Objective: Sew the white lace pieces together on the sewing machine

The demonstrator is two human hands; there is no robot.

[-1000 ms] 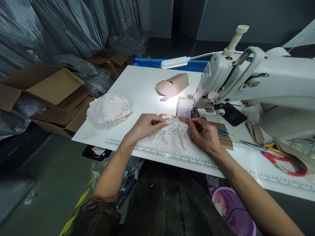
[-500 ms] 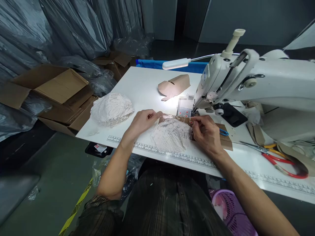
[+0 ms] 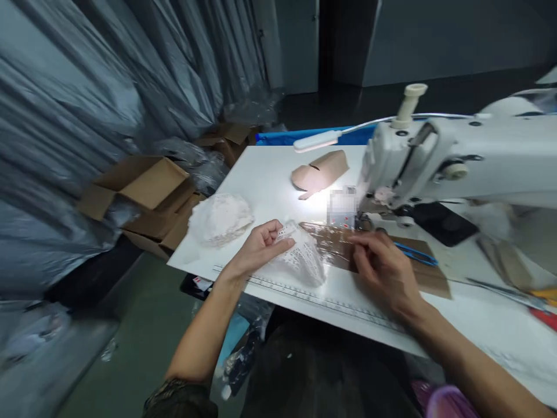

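My left hand [image 3: 265, 247] is closed on a piece of white lace [image 3: 304, 261], pinching its upper edge between thumb and fingers. The lace hangs down over the table near the printed ruler. My right hand [image 3: 385, 267] is closed, its fingertips together over a brown cardboard strip [image 3: 342, 249] with a shiny, clear film-like surface. What those fingertips hold, if anything, is too blurred to make out. Just behind the right hand, a blue looped tool [image 3: 418, 254] lies over the cardboard. To the left rests a pile of white lace [image 3: 221, 217].
A white sewing machine [image 3: 404, 157] stands at the right, a lamp [image 3: 317, 141] beside its head. Brown paper [image 3: 322, 171] lies on the white table [image 3: 261, 174]. Scissors [image 3: 509, 293] and a black phone-like object [image 3: 446, 223] are at right. Cardboard boxes [image 3: 143, 186] stand left.
My left hand has drawn the lace left, off the cardboard strip, uncovering more of it. My right hand has come away from the lace and stays over the strip. The view has shifted.
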